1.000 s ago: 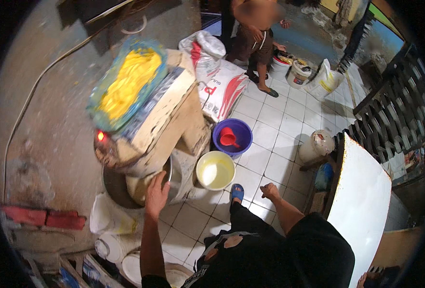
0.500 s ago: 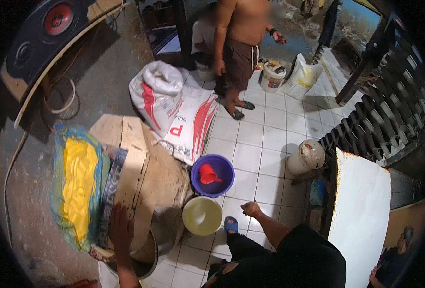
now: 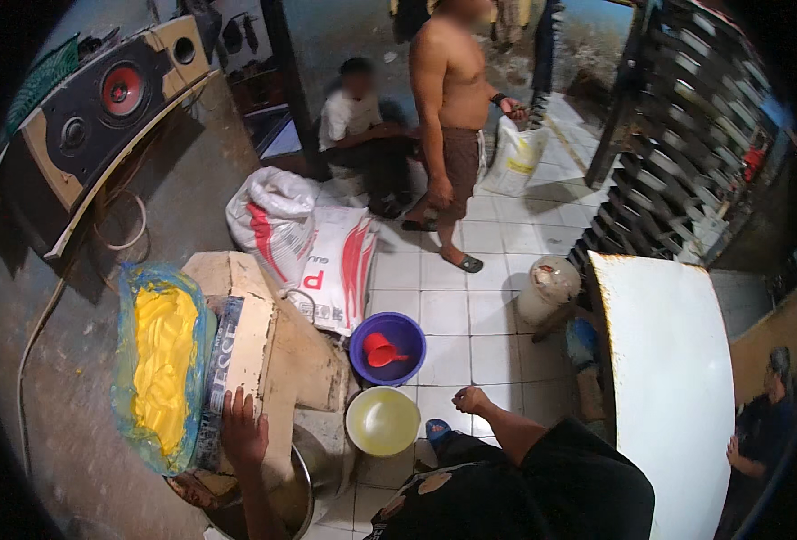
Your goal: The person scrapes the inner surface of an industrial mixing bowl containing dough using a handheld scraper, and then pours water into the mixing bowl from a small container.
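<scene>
My left hand [image 3: 245,436] rests with fingers spread on the cream wooden machine housing [image 3: 277,346]. Below that arm is the rim of a round metal pot [image 3: 306,490], its inside mostly hidden. Beside the housing, a blue plastic wrapping [image 3: 128,360] lies open around a soft yellow block [image 3: 164,360]. My right hand [image 3: 473,400] hangs over the tiles with its fingers curled in, and nothing shows in it. Nearest to it is a pale basin [image 3: 358,432] of yellowish liquid. Behind that stands a purple basin [image 3: 358,346] with a red dipper [image 3: 380,350] inside.
White sacks [image 3: 340,261] with red print lean behind the housing. A person in shorts [image 3: 452,99] stands beyond, near a seated person [image 3: 358,126] and another sack [image 3: 517,157]. To my right are a white panel [image 3: 668,387], a lidded bucket [image 3: 551,288] and another person [image 3: 763,432].
My view has tilted up, showing more of the far room. The standing person has stepped and turned to the right. My left hand stays on the housing; my right hand still hangs curled.
</scene>
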The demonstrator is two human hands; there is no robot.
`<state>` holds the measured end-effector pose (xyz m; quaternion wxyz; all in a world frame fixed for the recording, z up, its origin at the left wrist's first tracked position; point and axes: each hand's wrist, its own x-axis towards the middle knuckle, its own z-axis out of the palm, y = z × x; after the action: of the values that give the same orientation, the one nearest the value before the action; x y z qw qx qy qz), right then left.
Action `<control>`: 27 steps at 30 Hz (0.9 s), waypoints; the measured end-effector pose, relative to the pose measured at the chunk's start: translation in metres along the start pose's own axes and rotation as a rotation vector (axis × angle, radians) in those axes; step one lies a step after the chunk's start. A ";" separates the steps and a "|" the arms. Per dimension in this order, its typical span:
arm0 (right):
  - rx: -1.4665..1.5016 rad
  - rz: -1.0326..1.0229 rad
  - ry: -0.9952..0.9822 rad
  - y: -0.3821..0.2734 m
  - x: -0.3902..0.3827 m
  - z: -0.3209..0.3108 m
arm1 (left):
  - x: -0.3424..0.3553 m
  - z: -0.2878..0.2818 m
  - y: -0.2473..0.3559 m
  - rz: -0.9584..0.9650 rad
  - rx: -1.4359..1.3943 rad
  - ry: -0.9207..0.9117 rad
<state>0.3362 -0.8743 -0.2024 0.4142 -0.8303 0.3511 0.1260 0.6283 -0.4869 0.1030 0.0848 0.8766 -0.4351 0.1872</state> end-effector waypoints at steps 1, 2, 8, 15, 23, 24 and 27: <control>0.060 0.035 0.010 -0.001 -0.015 -0.002 | 0.000 -0.005 0.004 -0.017 0.008 -0.011; 0.063 0.051 0.035 0.000 -0.025 -0.006 | -0.001 -0.007 0.008 -0.035 0.015 -0.022; -0.469 -0.019 0.231 0.095 -0.079 0.014 | -0.011 0.011 -0.008 -0.007 0.021 0.036; -0.093 0.491 0.299 0.126 -0.052 0.004 | 0.006 0.008 -0.012 -0.035 0.097 -0.086; -0.077 -0.099 0.135 0.012 0.174 0.036 | 0.015 0.036 -0.009 -0.318 0.363 -0.494; -0.024 -0.119 0.110 0.000 0.209 0.048 | -0.007 0.042 -0.020 -0.211 0.444 -0.401; -0.017 -0.184 0.081 -0.011 0.314 0.080 | -0.006 0.052 -0.020 -0.232 0.624 -0.523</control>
<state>0.5770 -0.9584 -0.4027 0.4026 -0.8668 0.2887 0.0568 0.6545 -0.4866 0.0538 -0.2775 0.9213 -0.2631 0.0703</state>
